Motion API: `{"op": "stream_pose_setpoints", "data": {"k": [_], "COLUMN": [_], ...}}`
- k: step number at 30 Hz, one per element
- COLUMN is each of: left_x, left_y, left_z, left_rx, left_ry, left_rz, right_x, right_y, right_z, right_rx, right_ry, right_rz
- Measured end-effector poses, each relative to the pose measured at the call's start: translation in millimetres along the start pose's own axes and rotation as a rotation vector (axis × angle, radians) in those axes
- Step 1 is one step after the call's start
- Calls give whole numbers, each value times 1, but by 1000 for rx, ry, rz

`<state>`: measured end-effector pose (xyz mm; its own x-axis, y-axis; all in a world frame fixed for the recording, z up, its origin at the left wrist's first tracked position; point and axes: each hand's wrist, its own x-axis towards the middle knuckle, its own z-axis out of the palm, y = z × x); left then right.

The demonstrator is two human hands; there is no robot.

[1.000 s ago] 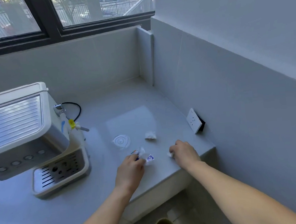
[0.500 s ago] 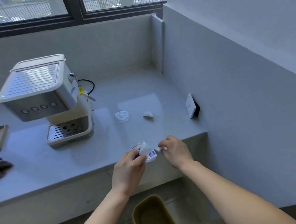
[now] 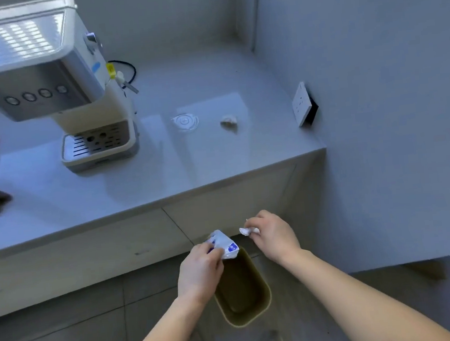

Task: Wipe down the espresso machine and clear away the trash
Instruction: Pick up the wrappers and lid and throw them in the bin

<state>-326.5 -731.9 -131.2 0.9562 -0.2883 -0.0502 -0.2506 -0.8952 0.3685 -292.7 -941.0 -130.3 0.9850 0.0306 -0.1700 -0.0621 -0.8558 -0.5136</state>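
— Hands, left to right?

— Left hand point(image 3: 200, 269), grip clenched on a crumpled wrapper point(image 3: 225, 244), over the near-left rim of the bin point(image 3: 265, 290). Right hand point(image 3: 275, 238) pinches a small paper scrap point(image 3: 247, 231), off the rim's far end.

— Which is nearer the drop?

— The left; the bin's opening lies directly below, long axis running away from the bench edge.

— Outstanding?

— One paper wad point(image 3: 228, 122) and a clear lid point(image 3: 185, 121) on the bench, mid-right.

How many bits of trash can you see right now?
4: a printed wrapper in the left hand, a white scrap in the right hand, a crumpled paper and a clear lid on the counter.
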Motion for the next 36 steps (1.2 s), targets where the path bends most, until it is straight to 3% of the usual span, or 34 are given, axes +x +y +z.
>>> {"op": "stream_pose_setpoints", "data": {"k": [7, 12, 23, 30, 36], "left_x": [-16, -27, -12, -6, -14], "left_y": [-42, -72, -129, -139, -138], "left_z": [80, 144, 296, 330, 305], "left_rx": [-57, -49, -15, 37, 44], "left_ry": [-121, -226, -403, -486, -414], "left_rz": [-84, -48, -167, -135, -121], "right_x": [-22, -40, -27, -35, -32], "right_y": [38, 73, 137, 157, 149], "right_z": [100, 182, 318, 347, 321], "right_rx": [24, 108, 82, 75, 26], "right_ry": [-99, -214, -232, -279, -267], "right_rz": [131, 256, 386, 457, 398]}}
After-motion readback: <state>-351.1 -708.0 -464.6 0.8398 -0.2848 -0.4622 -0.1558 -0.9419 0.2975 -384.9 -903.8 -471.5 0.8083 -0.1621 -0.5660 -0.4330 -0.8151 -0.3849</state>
